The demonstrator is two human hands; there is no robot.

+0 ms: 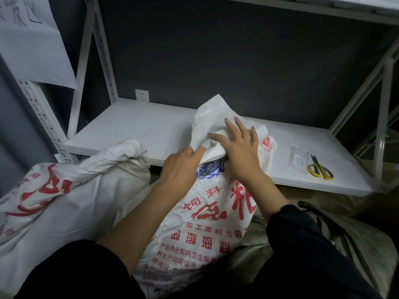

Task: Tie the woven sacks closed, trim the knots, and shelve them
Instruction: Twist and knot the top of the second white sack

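I see a white printed sack with red lettering at the centre of my view, running down to 6 o'clock. It leans against the front edge of a white shelf. Its mouth is bunched up above that edge and is not yet tied.

The wearer's left hand pinches the gathered neck from the 9 o'clock side, fingers curled into the cloth. The right hand lies on top of the bunch from 3 o'clock, fingers straight and spread, pressing it down and gripping nothing.

I cannot see any cord or tie in either hand. I judge the main risk is the gather springing open, because the woven cloth looks stiff and only one hand really holds it.

Yellow scissors lie on the shelf at 3 o'clock, near its front edge and just beside a clear packet. Sliding the sack that way could knock them off.

A second sack slumps at 8 o'clock with its top twisted, crowding the left forearm.
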